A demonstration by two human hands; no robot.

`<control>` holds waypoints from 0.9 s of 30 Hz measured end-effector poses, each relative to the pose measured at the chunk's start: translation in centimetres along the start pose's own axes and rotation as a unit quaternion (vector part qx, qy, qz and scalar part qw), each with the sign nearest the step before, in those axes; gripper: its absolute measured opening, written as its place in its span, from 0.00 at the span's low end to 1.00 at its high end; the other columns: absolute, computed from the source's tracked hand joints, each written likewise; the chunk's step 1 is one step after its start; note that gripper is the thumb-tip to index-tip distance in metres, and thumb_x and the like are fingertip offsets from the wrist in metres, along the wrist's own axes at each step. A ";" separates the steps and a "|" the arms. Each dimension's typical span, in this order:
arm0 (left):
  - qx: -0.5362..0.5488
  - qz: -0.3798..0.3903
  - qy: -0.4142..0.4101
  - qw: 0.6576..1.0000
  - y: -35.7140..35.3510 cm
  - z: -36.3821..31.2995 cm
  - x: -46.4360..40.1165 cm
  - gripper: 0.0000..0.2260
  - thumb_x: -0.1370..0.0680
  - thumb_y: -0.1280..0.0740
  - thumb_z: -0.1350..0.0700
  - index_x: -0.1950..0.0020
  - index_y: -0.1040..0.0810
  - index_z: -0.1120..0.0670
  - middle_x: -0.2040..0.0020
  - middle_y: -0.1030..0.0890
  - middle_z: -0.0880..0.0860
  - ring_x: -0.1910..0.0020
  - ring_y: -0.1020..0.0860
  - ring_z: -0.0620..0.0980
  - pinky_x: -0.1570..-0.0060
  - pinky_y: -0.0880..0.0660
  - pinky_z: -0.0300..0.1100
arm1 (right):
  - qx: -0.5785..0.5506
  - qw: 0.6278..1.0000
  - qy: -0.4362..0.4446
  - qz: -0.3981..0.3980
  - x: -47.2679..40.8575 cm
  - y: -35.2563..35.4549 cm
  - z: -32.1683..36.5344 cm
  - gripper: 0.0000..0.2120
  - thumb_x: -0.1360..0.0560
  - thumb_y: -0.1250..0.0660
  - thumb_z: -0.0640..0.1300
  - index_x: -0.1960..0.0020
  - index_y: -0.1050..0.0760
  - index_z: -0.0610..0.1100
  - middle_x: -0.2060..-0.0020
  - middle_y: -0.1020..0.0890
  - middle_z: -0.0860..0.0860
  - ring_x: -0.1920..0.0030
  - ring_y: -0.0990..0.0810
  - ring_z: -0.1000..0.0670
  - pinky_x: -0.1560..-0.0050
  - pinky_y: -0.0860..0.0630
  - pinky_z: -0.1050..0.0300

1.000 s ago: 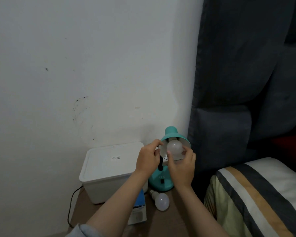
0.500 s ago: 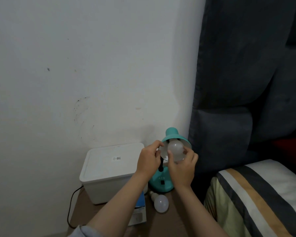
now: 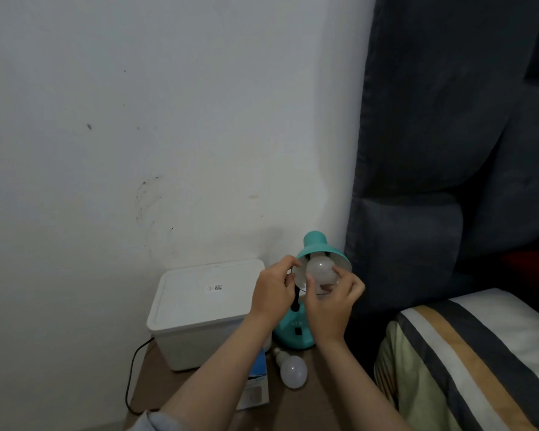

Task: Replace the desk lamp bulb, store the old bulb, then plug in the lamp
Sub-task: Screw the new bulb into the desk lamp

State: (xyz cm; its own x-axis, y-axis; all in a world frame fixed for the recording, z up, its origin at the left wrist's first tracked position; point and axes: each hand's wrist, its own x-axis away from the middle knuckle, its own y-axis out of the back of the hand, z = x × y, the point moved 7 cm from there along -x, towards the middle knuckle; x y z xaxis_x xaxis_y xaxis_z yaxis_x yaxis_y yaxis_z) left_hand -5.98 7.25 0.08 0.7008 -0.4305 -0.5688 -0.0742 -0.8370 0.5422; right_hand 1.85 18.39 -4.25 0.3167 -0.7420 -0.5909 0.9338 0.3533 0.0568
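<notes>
Since a second ago my right hand (image 3: 332, 307) has turned slightly, fingers curled round the frosted white round bulb (image 3: 321, 273) inside the teal metal lamp shade (image 3: 339, 258); my left hand (image 3: 273, 292) pinches the shade's nine-o'clock rim. I judge I'm screwing it in; next, further steady twisting until it seats.

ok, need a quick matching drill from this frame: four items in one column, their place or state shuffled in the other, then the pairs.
Items
1. bulb in the lamp shade
2. spare bulb
3. white lidded box
4. left hand

Place or state
A. stands left of the teal lamp, lid on
B. pinches the shade's rim
C. held by the right hand at the shade's mouth
D. lies on its side on the table, in front of the lamp base

Pairs: 1-C, 2-D, 3-A, 4-B
</notes>
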 end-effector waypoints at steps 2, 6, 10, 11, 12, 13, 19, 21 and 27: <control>-0.001 0.000 0.001 1.000 0.0 0.1 0.0 0.12 0.26 0.38 0.67 0.50 0.24 0.52 0.73 0.31 0.43 0.74 0.29 0.41 0.64 0.24 0.45 | 0.016 0.999 0.034 0.008 0.1 -0.4 0.2 0.21 0.30 0.27 0.39 0.40 0.28 0.42 0.43 0.33 0.41 0.51 0.31 0.57 0.52 0.27 0.66; -0.003 0.001 0.000 1.000 0.0 0.1 -0.1 0.12 0.26 0.38 0.67 0.50 0.24 0.51 0.71 0.29 0.43 0.75 0.30 0.41 0.66 0.26 0.44 | 0.003 0.999 0.039 0.030 0.1 -0.6 -0.4 0.22 0.32 0.27 0.36 0.39 0.28 0.44 0.44 0.31 0.43 0.52 0.25 0.50 0.53 0.24 0.63; -0.002 -0.003 0.003 1.000 0.1 0.3 -0.1 0.12 0.26 0.38 0.67 0.51 0.24 0.51 0.74 0.32 0.43 0.75 0.31 0.41 0.67 0.28 0.44 | -0.003 0.999 -0.024 0.021 -0.3 0.0 -1.0 0.22 0.31 0.26 0.46 0.42 0.30 0.41 0.48 0.27 0.46 0.56 0.23 0.49 0.61 0.29 0.70; -0.003 -0.004 0.001 1.000 0.1 0.3 -0.1 0.12 0.26 0.38 0.67 0.51 0.24 0.51 0.74 0.32 0.43 0.75 0.30 0.40 0.67 0.28 0.44 | -0.004 0.999 -0.031 0.020 -0.3 0.1 -1.1 0.22 0.31 0.26 0.48 0.44 0.31 0.41 0.49 0.28 0.48 0.56 0.22 0.47 0.62 0.29 0.69; -0.004 -0.004 -0.002 1.000 0.0 0.2 -0.1 0.12 0.27 0.38 0.67 0.51 0.24 0.52 0.74 0.32 0.42 0.75 0.30 0.40 0.67 0.28 0.43 | -0.008 0.999 -0.037 0.019 -0.3 0.1 -1.1 0.22 0.31 0.26 0.48 0.45 0.32 0.41 0.49 0.29 0.49 0.56 0.22 0.46 0.62 0.28 0.68; -0.004 -0.002 -0.006 1.000 0.0 0.1 -0.1 0.12 0.27 0.38 0.67 0.51 0.24 0.52 0.74 0.32 0.42 0.74 0.30 0.40 0.67 0.27 0.43 | -0.014 0.999 -0.040 0.017 -0.2 0.1 -1.1 0.23 0.31 0.25 0.48 0.44 0.32 0.41 0.48 0.30 0.49 0.54 0.22 0.46 0.61 0.27 0.66; -0.005 -0.002 -0.011 1.000 0.0 0.1 0.0 0.11 0.26 0.38 0.67 0.50 0.24 0.52 0.74 0.33 0.42 0.75 0.31 0.41 0.66 0.26 0.46 | 0.028 0.997 0.056 0.043 0.3 -0.8 -0.1 0.23 0.31 0.28 0.37 0.37 0.28 0.45 0.41 0.32 0.41 0.46 0.28 0.51 0.48 0.25 0.62; -0.006 -0.003 -0.009 1.000 0.1 0.2 -0.1 0.12 0.26 0.38 0.67 0.51 0.24 0.51 0.75 0.33 0.43 0.75 0.31 0.41 0.66 0.26 0.46 | 0.025 0.998 0.046 0.034 0.1 -0.8 -0.1 0.22 0.30 0.27 0.38 0.38 0.27 0.45 0.45 0.31 0.43 0.51 0.26 0.52 0.54 0.25 0.66; -0.007 -0.005 -0.002 1.000 0.0 0.3 0.0 0.13 0.27 0.38 0.67 0.51 0.24 0.51 0.74 0.32 0.43 0.76 0.32 0.42 0.67 0.26 0.46 | 0.025 0.999 0.026 0.025 -0.1 -0.2 -0.3 0.24 0.32 0.25 0.40 0.39 0.28 0.40 0.47 0.31 0.43 0.57 0.27 0.60 0.59 0.27 0.70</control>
State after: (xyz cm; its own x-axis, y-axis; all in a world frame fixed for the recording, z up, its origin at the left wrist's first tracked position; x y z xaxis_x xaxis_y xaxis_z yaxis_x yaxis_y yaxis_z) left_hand -6.20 7.18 -0.07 0.6990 -0.4241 -0.5757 -0.0585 -0.8364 0.5451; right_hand 1.62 18.51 -4.44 0.3547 -0.6930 -0.6277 0.9249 0.3583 0.1270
